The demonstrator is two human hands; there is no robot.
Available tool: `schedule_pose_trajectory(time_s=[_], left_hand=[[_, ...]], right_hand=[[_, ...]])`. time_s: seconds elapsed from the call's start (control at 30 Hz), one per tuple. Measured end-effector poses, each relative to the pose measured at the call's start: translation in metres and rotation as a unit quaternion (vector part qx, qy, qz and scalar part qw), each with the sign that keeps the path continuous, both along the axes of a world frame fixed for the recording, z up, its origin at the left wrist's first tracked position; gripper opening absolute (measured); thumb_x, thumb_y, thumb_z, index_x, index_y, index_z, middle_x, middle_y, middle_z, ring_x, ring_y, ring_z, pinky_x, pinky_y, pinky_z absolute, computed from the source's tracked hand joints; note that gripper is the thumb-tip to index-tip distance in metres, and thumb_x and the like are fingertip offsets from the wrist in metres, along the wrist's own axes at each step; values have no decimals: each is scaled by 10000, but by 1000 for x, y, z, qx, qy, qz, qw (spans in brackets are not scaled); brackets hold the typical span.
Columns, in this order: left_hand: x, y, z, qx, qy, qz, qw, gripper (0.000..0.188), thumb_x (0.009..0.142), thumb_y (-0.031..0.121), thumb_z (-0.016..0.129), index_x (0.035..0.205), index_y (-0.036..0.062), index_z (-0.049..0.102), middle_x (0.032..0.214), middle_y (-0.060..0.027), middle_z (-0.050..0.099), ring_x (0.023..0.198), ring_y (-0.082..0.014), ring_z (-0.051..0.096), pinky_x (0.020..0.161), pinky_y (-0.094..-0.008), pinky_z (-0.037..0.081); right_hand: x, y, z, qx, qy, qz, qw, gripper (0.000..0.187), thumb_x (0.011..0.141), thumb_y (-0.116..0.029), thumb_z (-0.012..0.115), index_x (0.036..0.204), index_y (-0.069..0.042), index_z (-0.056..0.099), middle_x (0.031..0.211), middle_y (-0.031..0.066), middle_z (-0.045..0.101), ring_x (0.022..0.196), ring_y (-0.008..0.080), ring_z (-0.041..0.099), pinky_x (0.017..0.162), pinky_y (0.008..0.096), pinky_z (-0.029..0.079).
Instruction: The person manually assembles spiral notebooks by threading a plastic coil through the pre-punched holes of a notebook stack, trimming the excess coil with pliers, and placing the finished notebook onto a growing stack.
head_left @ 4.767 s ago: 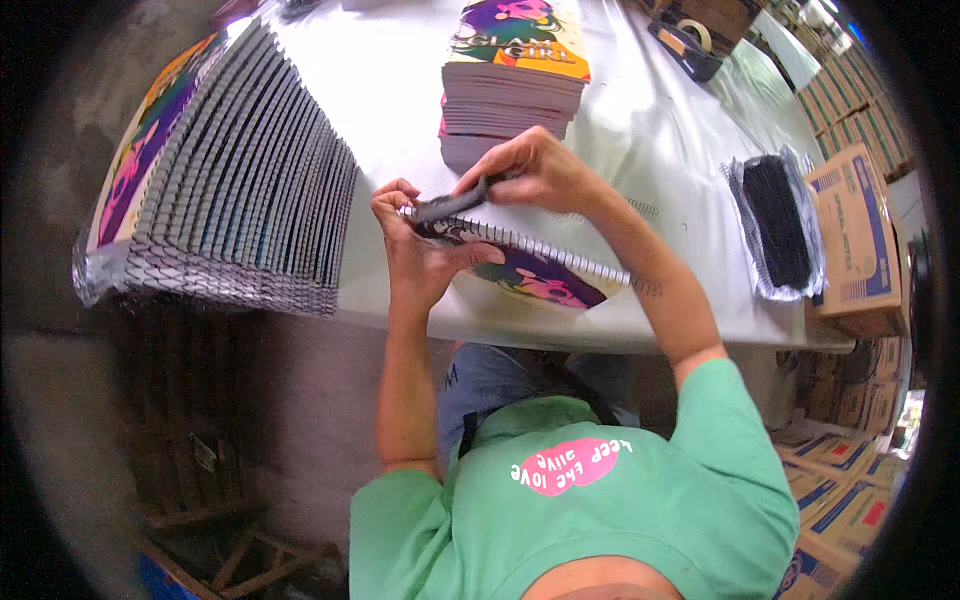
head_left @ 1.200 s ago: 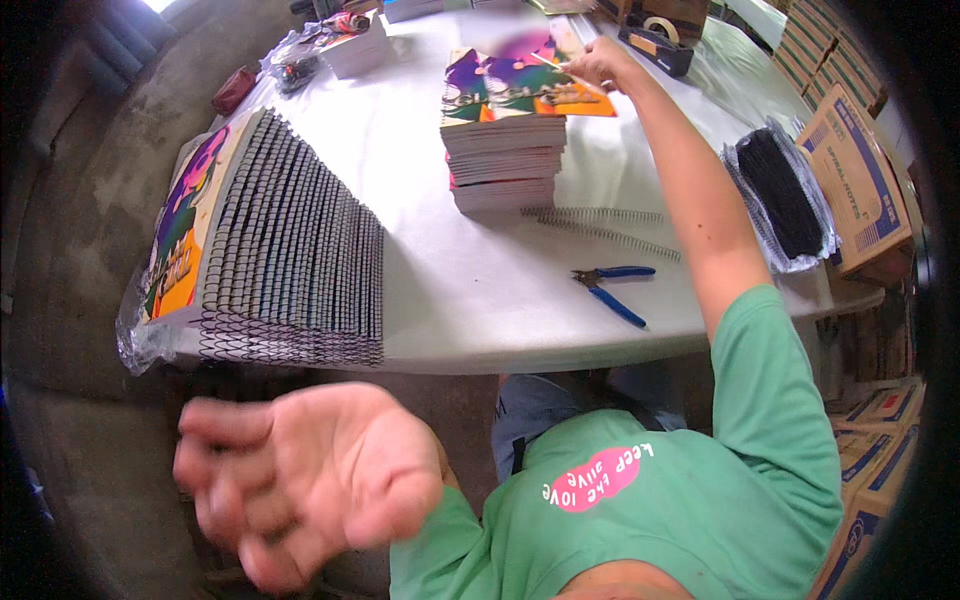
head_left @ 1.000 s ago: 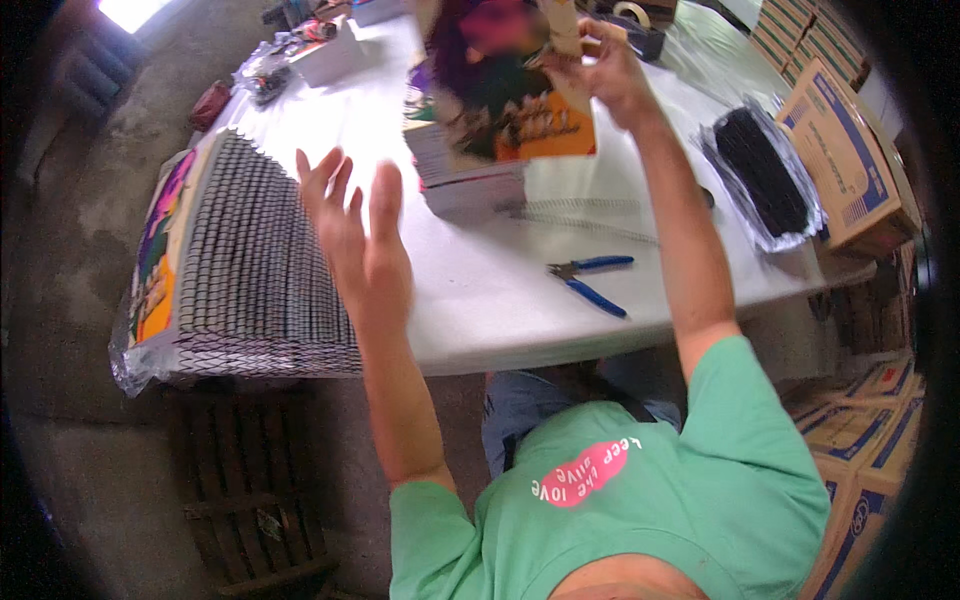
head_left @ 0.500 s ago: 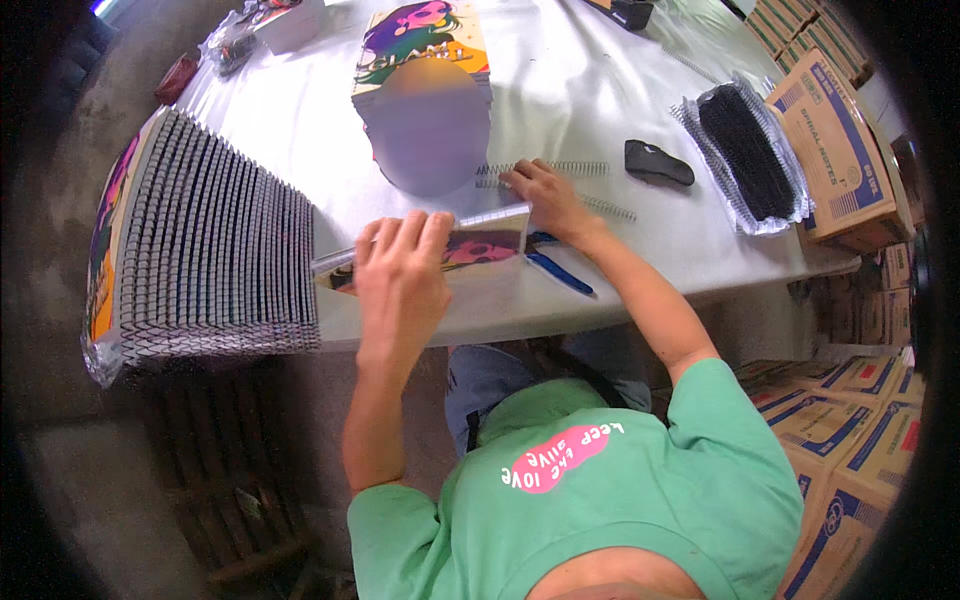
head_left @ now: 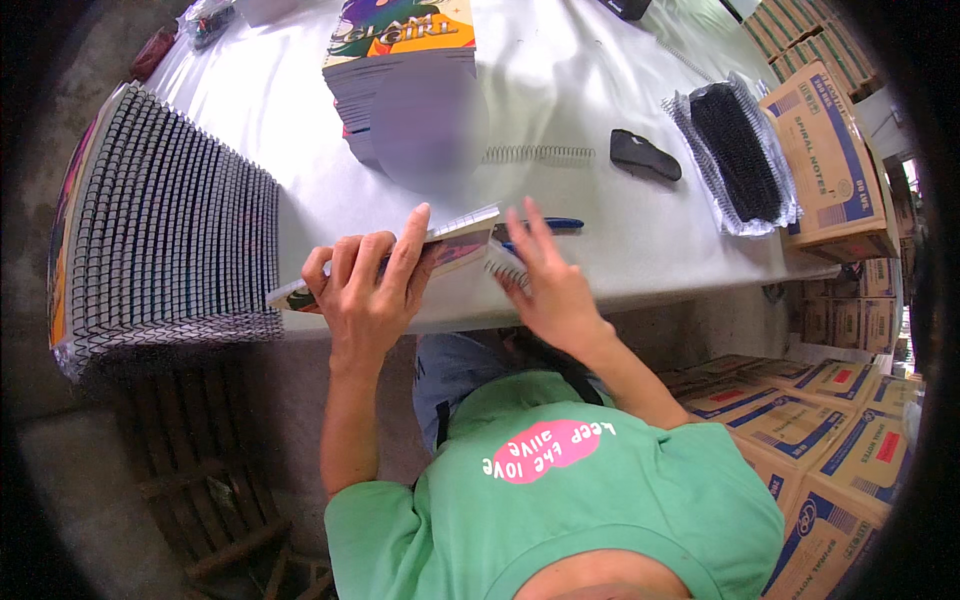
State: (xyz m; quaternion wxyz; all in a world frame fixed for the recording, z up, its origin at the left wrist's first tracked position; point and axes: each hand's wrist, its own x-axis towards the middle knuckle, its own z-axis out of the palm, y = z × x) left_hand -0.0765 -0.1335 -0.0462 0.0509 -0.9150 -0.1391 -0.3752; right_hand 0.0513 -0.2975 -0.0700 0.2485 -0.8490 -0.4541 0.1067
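My left hand (head_left: pixel 365 290) grips a notebook (head_left: pixel 468 246) with a colourful cover. It is tilted on its edge near the table's front, its white page edge upward. My right hand (head_left: pixel 552 290) pinches a metal spiral wire (head_left: pixel 506 265) with the thumb side, at the notebook's right end. Its other fingers are stretched out. Whether the wire has entered the holes is too small to tell. Blue-handled pliers (head_left: pixel 560 224) lie just behind my right hand, partly hidden by it. Another spiral wire (head_left: pixel 540 154) lies farther back on the white table.
A tall row of spiral-bound notebooks (head_left: pixel 175 225) stands at the left. A stack of notebooks (head_left: pixel 400 65) rises at the back, partly blurred. To the right are a black object (head_left: pixel 645 156), a wrapped bundle of black spirals (head_left: pixel 738 150) and a cardboard box (head_left: pixel 830 150).
My right hand has come back from the wires on the table to the notebook's right end, bringing a spiral wire. My left hand still holds the notebook. The whole view has shifted slightly.
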Motion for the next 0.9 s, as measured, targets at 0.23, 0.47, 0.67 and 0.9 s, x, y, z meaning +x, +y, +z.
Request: schedule_pose_trajectory(time_s=[0.23,0.47,0.67,0.9], left_hand=[[4,-2,-6,-25,-44,-48,998,451,683,262,743,1121,214,647,706,96,523,716,-70,508,830,-336,257],[25,-17,-3,0,-31,-25,999,472,680,264,738,1140,234,635,752,99,533,726,-69,507,833,-340,263],[23,-13,-6,-70,-19,-63,995,471,687,274,730,1145,230,632,769,86,536,721,-75,507,789,-319,289],[24,-25,-7,-31,-6,-10,999,426,676,417,735,1010,184,608,849,30,525,928,-143,520,993,-505,161]], right_hand=[[51,-17,-21,-85,-96,-80,989,470,880,-174,513,1340,-172,416,1444,133,295,788,380,645,697,459,536],[7,-20,42,180,326,83,924,715,899,-247,529,1433,-7,119,1475,159,222,1293,239,352,1059,352,276],[9,-15,33,193,311,98,925,876,867,-529,490,1447,-40,52,1432,179,286,1284,276,330,1076,360,201],[63,-24,54,136,262,104,950,275,930,-206,520,1163,-87,606,884,-1,565,643,45,457,557,199,383]])
